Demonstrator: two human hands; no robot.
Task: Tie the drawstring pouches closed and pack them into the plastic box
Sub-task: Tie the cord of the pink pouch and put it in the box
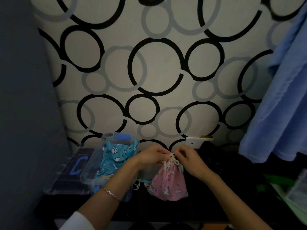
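Your left hand (pixel 150 157) and right hand (pixel 189 159) each pinch the cream cord (pixel 172 159) at the pink pouch (pixel 167 183) neck, near centre. Pouch sits just right of the clear box (pixel 89 165), blue pouches (pixel 114 156) inside.

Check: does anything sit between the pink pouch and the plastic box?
Nothing but the left hand itself. The pink pouch is just right of the plastic box, which is open, its lid off to the left.
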